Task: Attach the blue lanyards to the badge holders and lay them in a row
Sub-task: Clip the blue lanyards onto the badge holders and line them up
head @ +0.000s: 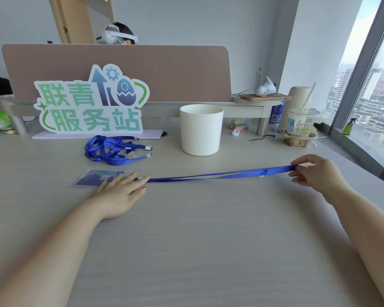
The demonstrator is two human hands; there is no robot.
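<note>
A clear badge holder (98, 177) with a dark blue card lies flat on the table, left of centre. My left hand (122, 190) lies flat with straight fingers over the holder's right end, where a blue lanyard (220, 175) starts. The lanyard runs in a straight line to the right across the table. My right hand (313, 173) pinches its far end between thumb and fingers. A tangled heap of more blue lanyards (114, 149) with clear clips sits behind the holder.
A white cylindrical bucket (201, 129) stands behind the stretched lanyard. A green and blue sign (90, 103) stands at the back left before a desk divider (120, 69). A drink cup (302, 124) and clutter sit at the back right. Someone wearing a headset sits beyond the divider.
</note>
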